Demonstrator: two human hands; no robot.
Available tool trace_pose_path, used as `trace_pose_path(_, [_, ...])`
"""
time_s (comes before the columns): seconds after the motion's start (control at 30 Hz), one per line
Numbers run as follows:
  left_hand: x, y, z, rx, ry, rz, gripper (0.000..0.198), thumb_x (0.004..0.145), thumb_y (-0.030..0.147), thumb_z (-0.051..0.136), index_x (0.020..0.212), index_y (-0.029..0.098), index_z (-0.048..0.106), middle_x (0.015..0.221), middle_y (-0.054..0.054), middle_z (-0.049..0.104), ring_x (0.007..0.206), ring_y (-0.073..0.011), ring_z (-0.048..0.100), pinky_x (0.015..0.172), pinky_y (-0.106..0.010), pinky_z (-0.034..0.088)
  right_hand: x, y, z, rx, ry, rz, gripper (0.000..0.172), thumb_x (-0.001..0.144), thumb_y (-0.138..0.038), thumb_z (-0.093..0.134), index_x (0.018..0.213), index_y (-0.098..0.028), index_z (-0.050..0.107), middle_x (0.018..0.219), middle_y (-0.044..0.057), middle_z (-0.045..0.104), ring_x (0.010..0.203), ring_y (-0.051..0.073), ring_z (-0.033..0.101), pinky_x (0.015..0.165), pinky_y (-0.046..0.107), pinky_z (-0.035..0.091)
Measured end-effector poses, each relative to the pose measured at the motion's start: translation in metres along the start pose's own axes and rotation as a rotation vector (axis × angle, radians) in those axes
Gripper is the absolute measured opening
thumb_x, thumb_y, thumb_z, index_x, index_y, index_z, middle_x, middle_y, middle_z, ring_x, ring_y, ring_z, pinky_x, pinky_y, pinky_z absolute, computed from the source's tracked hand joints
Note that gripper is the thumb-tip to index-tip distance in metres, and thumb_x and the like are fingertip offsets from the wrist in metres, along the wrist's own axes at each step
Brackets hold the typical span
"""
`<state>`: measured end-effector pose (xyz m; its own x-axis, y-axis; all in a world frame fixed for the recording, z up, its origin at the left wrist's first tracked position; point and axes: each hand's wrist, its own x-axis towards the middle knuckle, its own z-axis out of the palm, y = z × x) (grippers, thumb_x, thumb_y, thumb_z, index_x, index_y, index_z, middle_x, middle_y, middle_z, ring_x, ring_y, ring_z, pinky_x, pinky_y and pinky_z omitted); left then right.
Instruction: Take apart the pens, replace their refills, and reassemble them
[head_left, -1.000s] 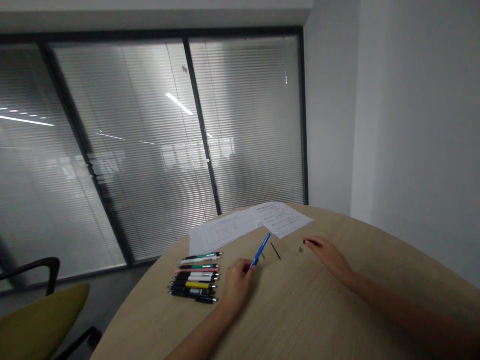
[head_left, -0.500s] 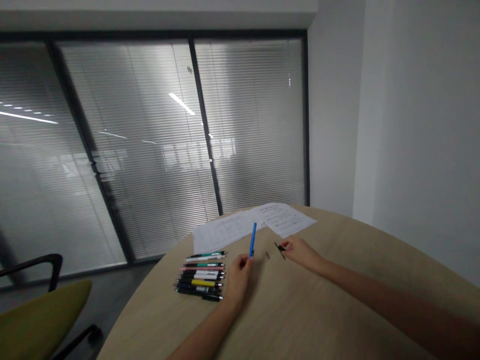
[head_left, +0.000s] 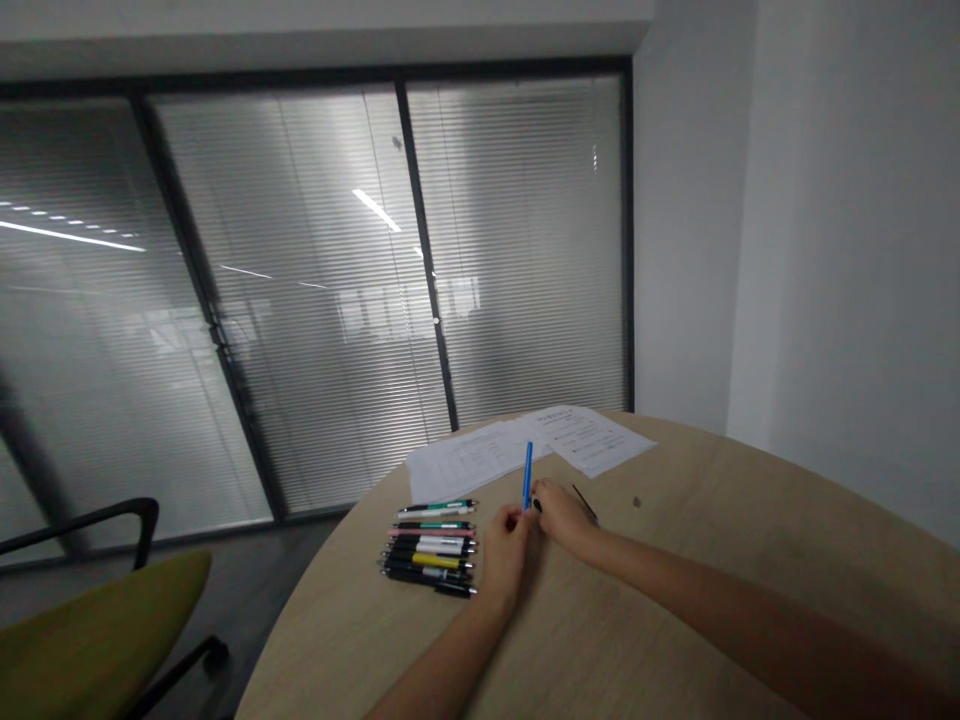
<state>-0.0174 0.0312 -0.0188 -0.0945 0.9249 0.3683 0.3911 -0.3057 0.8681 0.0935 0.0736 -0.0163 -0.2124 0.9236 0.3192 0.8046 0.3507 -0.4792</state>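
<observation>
A blue pen barrel (head_left: 528, 472) stands nearly upright over the table, its lower end pinched in the fingers of my left hand (head_left: 505, 548). Close against it on the right is my right hand (head_left: 561, 512), fingers closed at the barrel's lower part with a small dark piece between them. A thin dark stick (head_left: 583, 500) shows just behind that hand; whether it is held cannot be made out. Left of my left hand lies a row of several pens (head_left: 431, 547), black, white, yellow, pink and green, side by side on the round wooden table (head_left: 675, 600).
Printed paper sheets (head_left: 480, 460) lie at the far edge of the table. A small dark speck (head_left: 637, 501) is right of my right hand. A green chair (head_left: 112, 630) with black arms stands at the left. Glass panels with blinds are behind.
My right hand has moved left to meet my left hand at the blue barrel. The view has shifted a little, so the table and pens appear further right.
</observation>
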Motion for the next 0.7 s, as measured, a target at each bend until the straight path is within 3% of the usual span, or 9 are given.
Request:
trace_pose_path(0.13, [-0.001, 0.002, 0.0, 0.013, -0.009, 0.017, 0.027, 0.074, 0.032, 0.045, 0.079, 0.012, 0.061, 0.074, -0.005, 0.065, 0.072, -0.0188, 0.058, 0.066, -0.027, 0.043, -0.002, 0.001, -0.007, 0.046, 0.026, 0.001, 0.025, 0.071, -0.011, 0.051, 0.095, -0.014, 0.055, 0.103, 0.013, 0.058, 0.099, 0.022, 0.051, 0.084, 0.031, 0.034])
trace_pose_path(0.3, [-0.002, 0.002, 0.003, 0.09, -0.036, 0.076, 0.023, 0.075, 0.028, 0.044, 0.078, 0.012, 0.061, 0.07, -0.004, 0.063, 0.067, -0.0174, 0.057, 0.062, -0.026, 0.042, -0.008, 0.022, -0.038, 0.16, 0.049, 0.02, 0.027, 0.071, -0.012, 0.047, 0.097, -0.012, 0.056, 0.103, 0.013, 0.058, 0.1, 0.022, 0.05, 0.088, 0.034, 0.033])
trace_pose_path(0.47, [-0.007, 0.008, 0.007, 0.211, -0.119, 0.211, 0.016, 0.074, 0.022, 0.048, 0.078, 0.014, 0.061, 0.072, -0.003, 0.059, 0.067, -0.0164, 0.053, 0.062, -0.025, 0.04, -0.032, 0.049, -0.066, 0.385, 0.002, 0.128, 0.033, 0.085, -0.027, 0.026, 0.098, -0.013, 0.054, 0.088, 0.011, 0.063, 0.074, 0.018, 0.061, 0.067, 0.032, 0.047])
trace_pose_path(0.7, [-0.02, 0.019, 0.005, 0.385, -0.29, 0.465, 0.013, 0.07, 0.014, 0.057, 0.08, 0.018, 0.063, 0.081, -0.005, 0.058, 0.083, -0.0196, 0.05, 0.076, -0.03, 0.035, -0.08, 0.06, -0.091, 1.285, -0.264, 0.532, 0.039, 0.088, -0.037, 0.023, 0.084, -0.015, 0.054, 0.081, 0.01, 0.065, 0.07, 0.014, 0.063, 0.077, 0.03, 0.045])
